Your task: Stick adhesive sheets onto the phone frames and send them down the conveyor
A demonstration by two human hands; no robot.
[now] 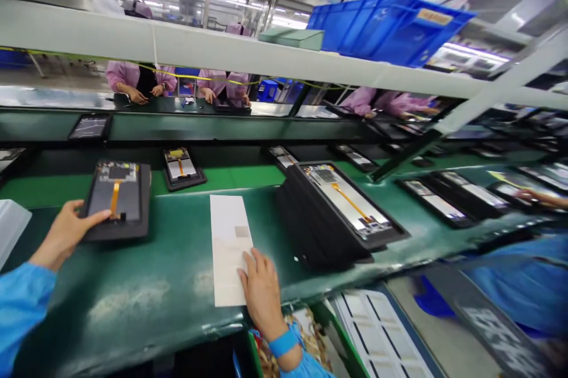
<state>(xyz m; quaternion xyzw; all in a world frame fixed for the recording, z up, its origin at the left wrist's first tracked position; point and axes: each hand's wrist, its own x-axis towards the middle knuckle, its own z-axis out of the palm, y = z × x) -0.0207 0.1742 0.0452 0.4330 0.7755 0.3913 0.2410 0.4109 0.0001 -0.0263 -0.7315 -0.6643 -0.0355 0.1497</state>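
My left hand (73, 230) grips the left edge of an opened tablet (126, 194) in a black holder. Its thumb lies over the top, close to the orange ribbon cable (115, 196); the other fingers are partly hidden at the side. Bare circuitry shows along the tablet's far end. My right hand (262, 289) rests on a white sheet (227, 265), fingers slightly apart over its right side. A small grey square (242, 231) sits on that sheet, just beyond the fingertips. Right of the sheet, another opened tablet (350, 200) tops a stack of black holders (317, 224).
Several opened tablets ride along the green belt (231, 177) behind the bench (173, 283). A slanted white post (483, 94) and a shelf beam (213, 49) cross ahead. Below the bench edge are a green bin (331, 330) and a white tray (381, 330). Co-workers sit opposite and right.
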